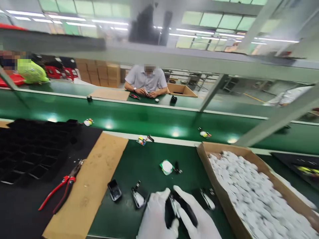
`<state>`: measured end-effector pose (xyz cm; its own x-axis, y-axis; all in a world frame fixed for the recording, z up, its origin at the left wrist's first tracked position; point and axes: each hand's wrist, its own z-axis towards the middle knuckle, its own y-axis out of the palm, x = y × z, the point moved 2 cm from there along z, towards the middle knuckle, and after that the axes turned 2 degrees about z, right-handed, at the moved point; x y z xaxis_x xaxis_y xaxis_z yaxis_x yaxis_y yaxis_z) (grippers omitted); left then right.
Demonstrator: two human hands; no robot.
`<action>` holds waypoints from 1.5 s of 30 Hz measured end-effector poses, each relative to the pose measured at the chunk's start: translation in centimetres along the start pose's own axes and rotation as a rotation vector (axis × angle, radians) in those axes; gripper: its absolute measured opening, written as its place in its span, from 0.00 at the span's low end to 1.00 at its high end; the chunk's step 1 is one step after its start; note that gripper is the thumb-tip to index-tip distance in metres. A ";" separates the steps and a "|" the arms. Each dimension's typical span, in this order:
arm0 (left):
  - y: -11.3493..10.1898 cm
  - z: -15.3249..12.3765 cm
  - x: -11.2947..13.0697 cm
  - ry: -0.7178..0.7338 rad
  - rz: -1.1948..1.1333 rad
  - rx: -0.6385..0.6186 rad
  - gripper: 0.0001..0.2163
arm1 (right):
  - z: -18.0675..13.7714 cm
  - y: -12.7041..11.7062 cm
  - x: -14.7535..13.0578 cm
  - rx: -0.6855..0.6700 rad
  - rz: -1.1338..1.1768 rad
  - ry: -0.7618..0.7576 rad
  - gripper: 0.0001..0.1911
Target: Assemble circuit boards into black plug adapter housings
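My left hand [157,212], in a white glove, is closed on one side of a small black housing with a white part in it [175,206]. From the other side my right hand [196,212], gloved too, grips the same housing with thumb and fingers. Much of the piece is hidden by the gloves. To the left lie a black housing with a white part [139,199] and an open black case [114,190]. Right of my hands is another white-and-black piece [207,199]. Ahead lies a green circuit board with a white disc [166,167].
A cardboard box [214,179] of white round parts stands right. Red-handled pliers [62,186] lie left, by a cardboard strip [99,172] and rows of black cases [32,149]. Small boards rest along the green conveyor belt [154,116]. A person [147,79] works across it.
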<state>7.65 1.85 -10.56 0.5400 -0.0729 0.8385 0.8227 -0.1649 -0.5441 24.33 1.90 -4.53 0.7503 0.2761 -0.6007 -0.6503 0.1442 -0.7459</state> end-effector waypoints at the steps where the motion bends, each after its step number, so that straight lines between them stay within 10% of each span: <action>1: -0.3 -0.2 0.1 0.006 -0.013 0.002 0.37 | 0.1 0.0 -0.3 -0.033 0.058 0.030 0.17; 27: -0.8 -1.2 0.6 0.122 0.130 0.081 0.27 | -2.1 2.6 -4.2 0.392 -0.244 0.107 0.10; 45: -0.8 -1.3 0.7 0.134 0.123 0.103 0.25 | -3.0 2.3 -2.8 0.215 -0.332 -0.148 0.11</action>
<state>7.13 0.68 -9.46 0.6145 -0.2174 0.7584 0.7697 -0.0459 -0.6368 21.10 -1.38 -5.38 0.9080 0.3128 -0.2788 -0.3984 0.4385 -0.8056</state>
